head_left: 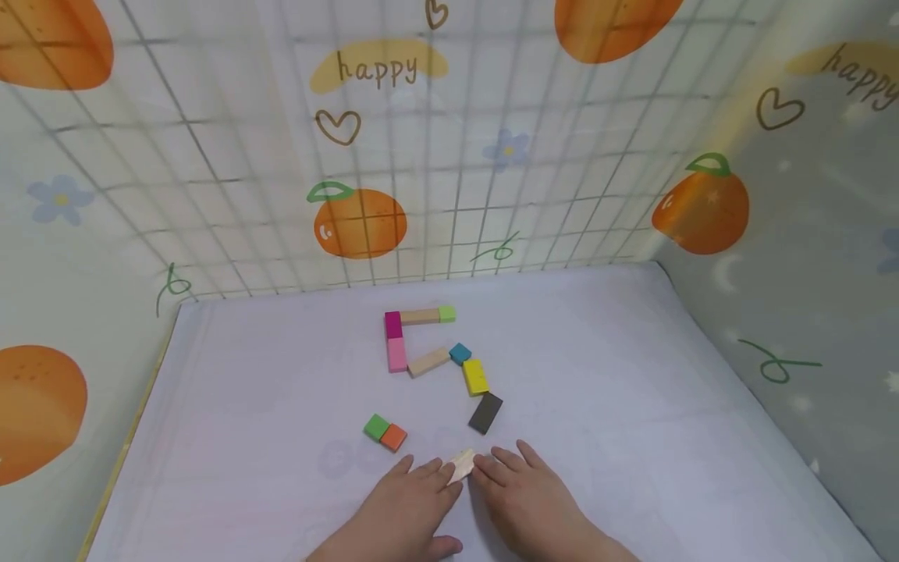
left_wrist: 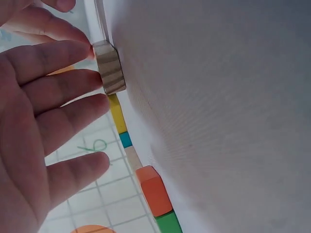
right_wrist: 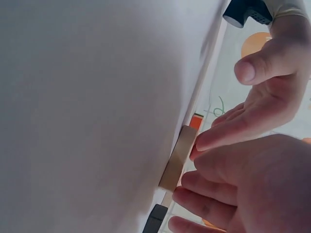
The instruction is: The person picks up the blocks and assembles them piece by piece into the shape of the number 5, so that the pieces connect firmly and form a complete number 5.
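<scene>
A pale wooden block (head_left: 463, 464) with striped grain lies on the white surface near the front. My left hand (head_left: 407, 503) touches its left end with outstretched fingertips. From the other side, the fingertips of my right hand (head_left: 530, 492) meet its right end. Both palms face down and the fingers are fairly straight. Just beyond the block is a black block (head_left: 485, 413), corner to corner with a yellow block (head_left: 475, 377). A green cube (head_left: 376, 427) and an orange cube (head_left: 394, 437) sit side by side, ahead of my left hand.
Farther back, a blue cube (head_left: 460, 353), a wooden block (head_left: 429, 361), a pink block (head_left: 397, 354), a magenta block (head_left: 393, 325), another wooden block (head_left: 420, 316) and a light green cube (head_left: 447, 314) continue the curved line. Patterned curtains (head_left: 421, 156) enclose the surface.
</scene>
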Tool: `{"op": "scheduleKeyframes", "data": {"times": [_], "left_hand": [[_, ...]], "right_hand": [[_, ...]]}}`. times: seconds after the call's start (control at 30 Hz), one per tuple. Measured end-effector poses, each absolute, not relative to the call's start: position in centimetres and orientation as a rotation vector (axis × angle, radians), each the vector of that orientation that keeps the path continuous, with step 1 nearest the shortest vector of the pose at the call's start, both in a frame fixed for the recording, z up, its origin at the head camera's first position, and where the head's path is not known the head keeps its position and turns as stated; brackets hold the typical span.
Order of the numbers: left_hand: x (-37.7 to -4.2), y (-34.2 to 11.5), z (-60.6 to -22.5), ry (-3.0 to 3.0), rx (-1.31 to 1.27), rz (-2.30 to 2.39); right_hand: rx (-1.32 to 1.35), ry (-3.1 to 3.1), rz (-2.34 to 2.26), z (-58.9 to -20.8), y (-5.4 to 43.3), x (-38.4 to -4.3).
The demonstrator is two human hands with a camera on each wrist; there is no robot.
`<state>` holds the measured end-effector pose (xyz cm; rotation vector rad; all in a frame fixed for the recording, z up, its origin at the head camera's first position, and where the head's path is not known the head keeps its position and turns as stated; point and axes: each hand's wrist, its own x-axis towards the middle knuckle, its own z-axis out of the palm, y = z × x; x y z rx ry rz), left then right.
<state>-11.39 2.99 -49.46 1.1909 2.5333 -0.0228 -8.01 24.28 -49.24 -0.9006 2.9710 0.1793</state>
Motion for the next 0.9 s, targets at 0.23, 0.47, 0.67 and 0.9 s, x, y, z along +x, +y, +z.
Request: {"op": "scheduleKeyframes", "data": {"times": [0.23, 0.47, 0.67, 0.9], "left_hand": [[-11.8, 3.1, -49.9, 2.564, 1.168, -0.02], [-12.2, 3.5, -49.7, 2.549, 1.144, 0.008], [-12.2, 3.5, -49.8, 2.547, 1.151, 0.031], [-12.3, 3.5, -50.0, 2.545, 1.176, 0.062]], "right_hand": [[-0.859, 2.978, 0.139, -49.4, 24.6, -8.2], [-0.757, 2.937, 0.06, -49.6, 25.3, -8.8], [-0.551, 2.981, 0.06, -48.9, 26.7, -10.2], [-0.516, 2.947, -0.003, -49.2, 27.6, -11.0]]}}
